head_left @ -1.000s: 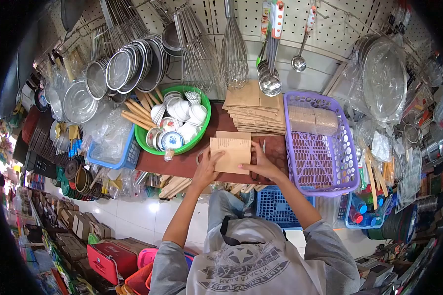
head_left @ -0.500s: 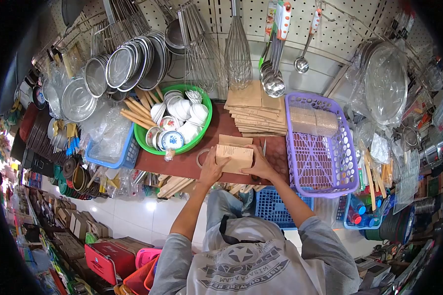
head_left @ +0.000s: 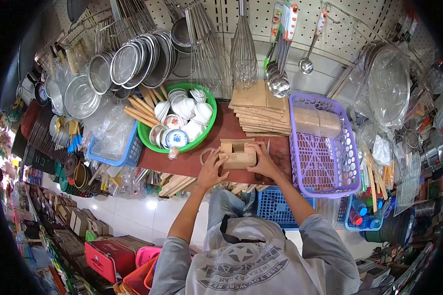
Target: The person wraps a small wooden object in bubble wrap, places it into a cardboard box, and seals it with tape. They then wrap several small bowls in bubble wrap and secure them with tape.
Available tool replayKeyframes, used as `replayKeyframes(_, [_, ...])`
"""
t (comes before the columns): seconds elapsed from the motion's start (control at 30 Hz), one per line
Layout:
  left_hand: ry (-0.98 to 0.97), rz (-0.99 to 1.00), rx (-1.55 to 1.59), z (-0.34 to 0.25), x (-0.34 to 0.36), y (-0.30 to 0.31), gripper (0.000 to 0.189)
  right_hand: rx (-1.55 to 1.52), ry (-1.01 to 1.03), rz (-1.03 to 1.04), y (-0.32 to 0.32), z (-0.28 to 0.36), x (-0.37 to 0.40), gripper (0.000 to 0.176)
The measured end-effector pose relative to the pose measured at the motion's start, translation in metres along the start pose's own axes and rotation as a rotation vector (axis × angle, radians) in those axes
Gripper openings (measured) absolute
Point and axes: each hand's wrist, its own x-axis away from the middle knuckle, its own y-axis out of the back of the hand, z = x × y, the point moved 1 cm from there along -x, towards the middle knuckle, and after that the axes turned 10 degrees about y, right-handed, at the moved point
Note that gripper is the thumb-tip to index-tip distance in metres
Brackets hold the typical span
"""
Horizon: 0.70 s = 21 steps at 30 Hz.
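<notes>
A small brown cardboard box (head_left: 238,161) stands on the reddish-brown tabletop with its top flaps raised and its inside showing. My left hand (head_left: 210,171) holds its left side, fingertips on the flap and near wall, thumb low. Around the right end curls my right hand (head_left: 264,162), fingers along the edge. Left of the box lies a ring that looks like a tape roll (head_left: 203,157), partly covered by my left hand. Just beyond my right hand a pointed metal blade (head_left: 268,146) pokes out; its other end is hidden.
Behind the box is a stack of flat cardboard (head_left: 261,115). A green basin (head_left: 212,110) of white spoons and small bowls stands left, a purple basket (head_left: 295,162) right. Whisks (head_left: 244,54), strainers (head_left: 125,64) and ladles (head_left: 306,66) hang above. A blue crate (head_left: 275,204) sits below the table edge.
The cardboard has gone from a flatter, tilted piece with a printed face to an opened box with a visible hollow. Both hands have shifted their grip along its sides.
</notes>
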Motion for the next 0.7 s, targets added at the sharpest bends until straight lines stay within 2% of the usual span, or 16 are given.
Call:
replayKeyframes(0.2, [0.08, -0.062, -0.064, -0.013, -0.011, 0.011, 0.069, 0.05, -0.024, -0.013, 0.0, -0.003, -0.002, 0.078])
replayKeyframes(0.3, [0.128, -0.048, -0.076, -0.014, -0.016, 0.01, 0.07, 0.043, -0.103, -0.019, 0.0, 0.001, -0.002, 0.081])
replayKeyframes(0.4, [0.177, -0.01, -0.025, -0.014, -0.016, 0.008, 0.071, 0.139, -0.168, 0.054, 0.004, 0.006, -0.003, 0.081])
replayKeyframes(0.5, [0.198, -0.009, -0.017, -0.018, -0.021, 0.01, 0.074, 0.2, -0.147, 0.081, 0.013, 0.016, -0.003, 0.078])
replayKeyframes(0.6, [0.22, -0.035, 0.053, -0.029, -0.027, 0.02, 0.074, 0.288, -0.02, -0.056, 0.015, 0.031, -0.007, 0.067])
replayKeyframes(0.7, [0.263, -0.019, 0.136, -0.037, -0.029, 0.028, 0.072, 0.315, -0.013, -0.207, 0.017, 0.046, -0.021, 0.046])
